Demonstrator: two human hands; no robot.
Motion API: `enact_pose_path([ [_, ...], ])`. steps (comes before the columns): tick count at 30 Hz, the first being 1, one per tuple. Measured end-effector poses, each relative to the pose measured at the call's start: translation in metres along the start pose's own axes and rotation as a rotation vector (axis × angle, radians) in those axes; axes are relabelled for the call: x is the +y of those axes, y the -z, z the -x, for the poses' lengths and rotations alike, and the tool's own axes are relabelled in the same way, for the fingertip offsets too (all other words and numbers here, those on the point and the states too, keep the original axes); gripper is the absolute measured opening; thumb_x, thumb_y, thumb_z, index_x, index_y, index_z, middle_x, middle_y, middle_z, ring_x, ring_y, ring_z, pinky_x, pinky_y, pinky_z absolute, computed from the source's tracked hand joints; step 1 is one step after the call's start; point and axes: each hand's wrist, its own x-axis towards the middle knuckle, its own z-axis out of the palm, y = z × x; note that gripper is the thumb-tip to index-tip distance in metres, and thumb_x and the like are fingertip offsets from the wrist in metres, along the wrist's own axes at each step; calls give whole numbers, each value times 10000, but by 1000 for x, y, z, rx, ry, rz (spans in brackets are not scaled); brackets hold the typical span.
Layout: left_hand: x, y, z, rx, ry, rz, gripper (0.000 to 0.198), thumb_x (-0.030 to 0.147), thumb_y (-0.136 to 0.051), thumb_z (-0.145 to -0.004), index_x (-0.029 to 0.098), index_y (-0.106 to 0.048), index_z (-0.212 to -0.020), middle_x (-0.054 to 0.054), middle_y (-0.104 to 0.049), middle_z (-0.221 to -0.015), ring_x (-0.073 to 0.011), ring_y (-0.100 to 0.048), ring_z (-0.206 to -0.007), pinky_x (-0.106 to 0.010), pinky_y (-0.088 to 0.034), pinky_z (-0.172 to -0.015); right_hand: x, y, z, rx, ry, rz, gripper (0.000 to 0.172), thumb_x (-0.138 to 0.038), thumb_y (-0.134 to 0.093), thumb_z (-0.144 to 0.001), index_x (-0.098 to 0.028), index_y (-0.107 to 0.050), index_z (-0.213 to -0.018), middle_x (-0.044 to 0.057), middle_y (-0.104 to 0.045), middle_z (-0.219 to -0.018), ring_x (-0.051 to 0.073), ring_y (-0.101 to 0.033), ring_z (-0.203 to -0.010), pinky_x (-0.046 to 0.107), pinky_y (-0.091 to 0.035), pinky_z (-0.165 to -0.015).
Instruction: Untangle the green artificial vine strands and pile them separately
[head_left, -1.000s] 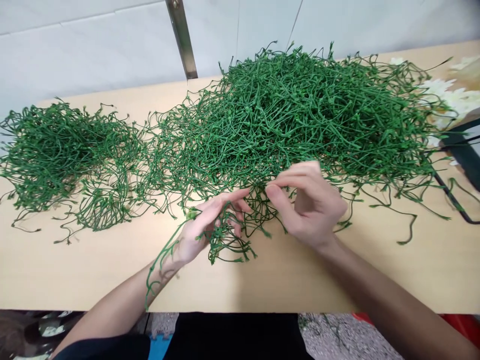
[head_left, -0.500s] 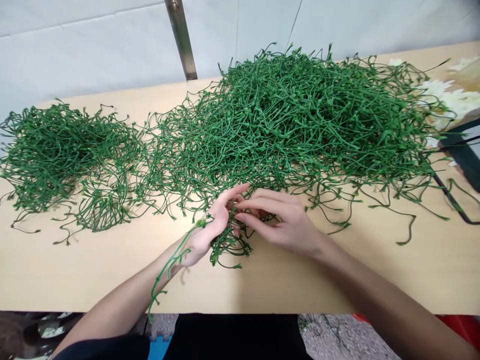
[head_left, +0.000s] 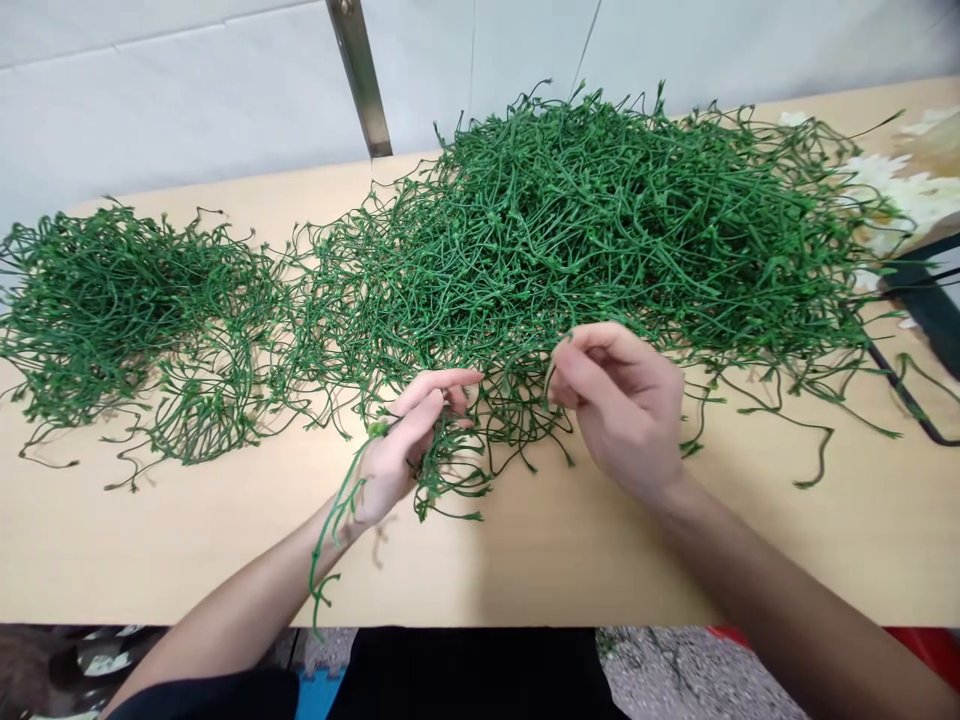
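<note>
No label or writing shows anywhere. The left hand [head_left: 397, 450] lies on the counter [head_left: 187, 540] at the near fringe of the big stem pile [head_left: 600, 230], its fingers loosely curled around a small cluster of green stems [head_left: 450, 470], one strand trailing over the wrist. The right hand [head_left: 622, 405] is raised, thumb and forefinger pinching a single stem tip. A smaller pile [head_left: 112, 300] sits to the left; white flowers [head_left: 900, 195] (partly hidden) and a dark stand [head_left: 926, 310] crowd the right. Bare counter runs along the near edge.
</note>
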Motion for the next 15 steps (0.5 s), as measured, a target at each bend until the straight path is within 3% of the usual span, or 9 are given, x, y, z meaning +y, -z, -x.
enact_pose_path([
  [3, 3, 0, -1, 39, -21, -79, 320, 400, -497, -924, 213, -739, -1018, -33, -529, -853, -181, -497, -866, -295, -448, -843, 7, 2, -5, 179, -24, -30, 34, -215, -648, -876, -223, -643, -908, -43, -544, -605, 94, -500, -481, 248, -430, -450],
  [7, 2, 1, 0, 7, -39, -24, 360, 363, -487, -911, 226, -692, -1173, -43, -540, -923, -188, -513, -852, -310, -457, -803, 9, 1, -7, 241, 60, 72, 282, -187, -672, -857, -268, -642, -1125, 36, -711, -980, 158, -687, -787, 322, -583, -674],
  [11, -1, 1, 2, -79, -109, 42, 451, 389, -443, -929, 255, -589, -1334, -66, -553, -1078, -212, -500, -956, -334, -454, -862, 2, -5, 1, 5, 90, 185, 144, -139, -695, -827, -240, -707, -929, 23, -731, -877, 143, -698, -764, 299, -610, -726],
  [15, 0, 2, 3, -117, -128, -1, 451, 391, -438, -932, 266, -581, -1341, -64, -538, -1095, -228, -482, -1029, -345, -420, -933, -4, -8, 7, -328, -159, 80, 47, -167, -735, -786, -184, -706, -818, 1, -717, -683, 113, -675, -554, 216, -579, -521],
])
